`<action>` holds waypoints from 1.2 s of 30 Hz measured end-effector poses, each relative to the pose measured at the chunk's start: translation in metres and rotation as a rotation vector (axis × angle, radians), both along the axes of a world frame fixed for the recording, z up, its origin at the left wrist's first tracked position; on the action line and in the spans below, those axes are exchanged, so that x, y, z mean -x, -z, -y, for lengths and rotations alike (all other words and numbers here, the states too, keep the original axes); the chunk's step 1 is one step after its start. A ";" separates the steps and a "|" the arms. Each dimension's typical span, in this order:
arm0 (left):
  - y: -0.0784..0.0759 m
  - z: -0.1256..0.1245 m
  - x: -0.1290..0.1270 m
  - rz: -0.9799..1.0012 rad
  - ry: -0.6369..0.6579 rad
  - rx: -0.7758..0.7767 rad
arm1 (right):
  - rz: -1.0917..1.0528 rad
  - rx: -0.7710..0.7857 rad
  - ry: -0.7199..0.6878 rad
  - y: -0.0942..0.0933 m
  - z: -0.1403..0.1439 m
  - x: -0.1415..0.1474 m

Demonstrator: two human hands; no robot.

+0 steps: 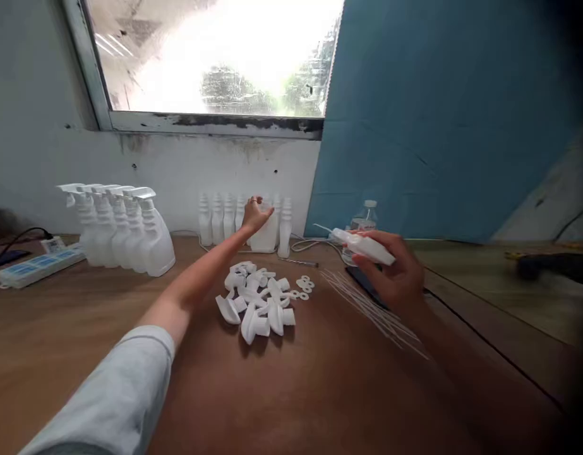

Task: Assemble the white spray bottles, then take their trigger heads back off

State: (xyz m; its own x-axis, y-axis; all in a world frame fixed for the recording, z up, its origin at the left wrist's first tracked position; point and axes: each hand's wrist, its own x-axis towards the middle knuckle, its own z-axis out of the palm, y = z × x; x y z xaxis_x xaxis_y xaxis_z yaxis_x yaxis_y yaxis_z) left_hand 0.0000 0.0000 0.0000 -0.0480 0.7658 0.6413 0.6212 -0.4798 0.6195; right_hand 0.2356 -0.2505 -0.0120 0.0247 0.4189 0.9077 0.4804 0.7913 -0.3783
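Bottles (234, 218) stand against the wall; left hand (254, 216) closes on one (265, 237) there, while right hand (395, 268) pinches a sprayer head (362, 245), tube forward, above the table (83, 328).

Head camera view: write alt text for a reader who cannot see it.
A person's left hand reaches to a row of empty white bottles at the wall while the right hand holds a white spray head. Loose trigger parts and thin tubes lie on the wooden table; finished spray bottles stand left.
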 end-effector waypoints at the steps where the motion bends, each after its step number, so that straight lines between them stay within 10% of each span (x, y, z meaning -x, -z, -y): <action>1: 0.000 -0.003 0.000 0.003 -0.005 0.025 | -0.081 0.026 -0.074 0.000 0.000 0.000; 9: 0.005 0.011 0.003 -0.043 0.110 -0.044 | -0.507 0.064 -0.451 -0.019 0.003 0.002; 26: 0.011 0.123 0.071 -0.427 0.253 -0.507 | -0.445 0.189 -0.502 -0.026 0.013 0.012; 36: -0.013 0.246 0.053 -0.185 0.583 -0.506 | -0.390 0.379 -0.594 -0.065 0.035 0.050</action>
State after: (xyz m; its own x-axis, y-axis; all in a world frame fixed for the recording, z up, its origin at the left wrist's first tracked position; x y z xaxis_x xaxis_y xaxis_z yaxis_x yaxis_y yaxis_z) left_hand -0.0532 -0.2464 0.0130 0.4122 0.2478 0.8767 0.2546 -0.9553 0.1503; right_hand 0.1855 -0.2852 0.0534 -0.0129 0.7393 0.6732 -0.2024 0.6574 -0.7258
